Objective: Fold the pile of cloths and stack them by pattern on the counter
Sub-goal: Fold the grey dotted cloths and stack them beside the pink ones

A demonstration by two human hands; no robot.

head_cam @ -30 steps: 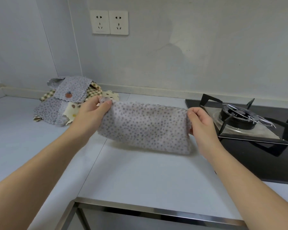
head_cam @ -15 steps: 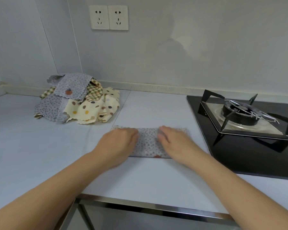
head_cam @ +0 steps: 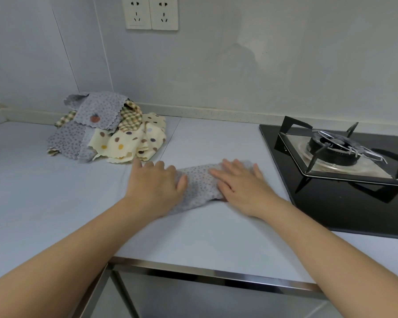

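Note:
A grey cloth with small brown dots (head_cam: 200, 184) lies folded into a strip on the pale counter (head_cam: 193, 235). My left hand (head_cam: 155, 182) presses flat on its left end with straight fingers. On the strip's right end my right hand (head_cam: 240, 182) lies flat as well. Behind and to the left sits the pile of cloths (head_cam: 104, 131): grey dotted ones on top, a green checked one, and cream ones with large dots.
A black gas hob (head_cam: 345, 157) with a metal burner stand takes up the counter's right side, close to the strip. Two wall sockets (head_cam: 151, 12) are on the back wall. The counter's steel front edge (head_cam: 216, 274) runs below my arms.
A second ago I held the cloth stretched in the air by both ends. It went down onto the counter as a folded strip, and my flat hands have slid a little apart along it.

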